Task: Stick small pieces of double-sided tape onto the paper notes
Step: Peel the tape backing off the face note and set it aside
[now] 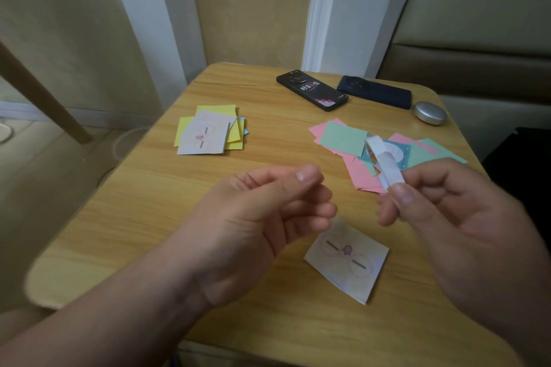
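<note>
A white printed paper note (347, 259) lies on the wooden table (149, 188) below and between my hands. My right hand (465, 217) pinches a white strip of double-sided tape (384, 164) between thumb and fingers, the strip sticking up toward the far side. My left hand (268, 217) hovers above the table with its fingers curled and thumb pressed to the fingertips; whether it pinches a small tape piece cannot be made out. A stack of yellow and white notes (208, 134) sits at the left. A spread of pink and green notes (351, 140) lies at the right.
Two phones lie at the table's far side, a black phone (311, 90) and a dark blue phone (374, 92). A round silver tin (430, 112) sits near the far right corner. A wall and door frame stand behind the table.
</note>
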A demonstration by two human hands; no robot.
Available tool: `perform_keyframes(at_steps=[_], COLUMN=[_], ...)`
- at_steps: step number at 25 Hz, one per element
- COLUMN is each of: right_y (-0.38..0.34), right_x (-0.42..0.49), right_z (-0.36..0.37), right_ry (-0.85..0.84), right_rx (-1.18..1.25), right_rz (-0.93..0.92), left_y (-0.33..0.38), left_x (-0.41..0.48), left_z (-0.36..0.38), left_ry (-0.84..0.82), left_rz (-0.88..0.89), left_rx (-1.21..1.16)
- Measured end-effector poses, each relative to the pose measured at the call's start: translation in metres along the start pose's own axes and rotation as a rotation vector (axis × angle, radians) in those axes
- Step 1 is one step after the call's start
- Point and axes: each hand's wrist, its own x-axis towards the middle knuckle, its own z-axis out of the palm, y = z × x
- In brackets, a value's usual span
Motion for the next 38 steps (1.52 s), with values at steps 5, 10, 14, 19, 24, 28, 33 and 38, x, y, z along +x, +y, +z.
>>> perform_keyframes(at_steps=[5, 10, 14, 19, 24, 28, 33, 38], right_y=[0.004, 0.003, 0.002, -0.004, -0.016, -0.021, -0.025, -0.029], right_x=[-0.002, -0.003, -0.004, -0.011, -0.024, -0.029, -0.026, -0.023], right_z=[-0.006, -0.007, -0.005, 0.003, 0.015, 0.019, 0.021, 0.023], right_ry=[0.020, 0.011, -0.004, -0.043, -0.087, -0.101, -0.152, -0.110], right_rx=[0.032, 0.057, 0.105, 0.098, 0.126, 0.159, 0.397, 0.308], right_rz=[-0.039, -0.047, -0.027, -0.018, -0.005, 0.019, 0.194, 0.113], left_y=[0.000, -0.007, -0.008, -0.009, -0.013, -0.018, -0.022, -0.022], left_x=[0.000, 0.000, -0.003, -0.007, -0.011, -0.010, -0.016, -0.018], left_z=[0.004, 0.005, 0.005, 0.001, 0.009, 0.012, 0.019, 0.032], left_ry=[0.006, -0.017, -0.006, 0.055, -0.041, -0.047, -0.035, -0.059], left_rz=[-0.012, 0.058, 0.139, 0.427, 0.602, 0.645, 0.702, 0.638], left_rx=[0.010, 0.060, 0.103, 0.351, 0.561, 0.533, 0.520, 0.356])
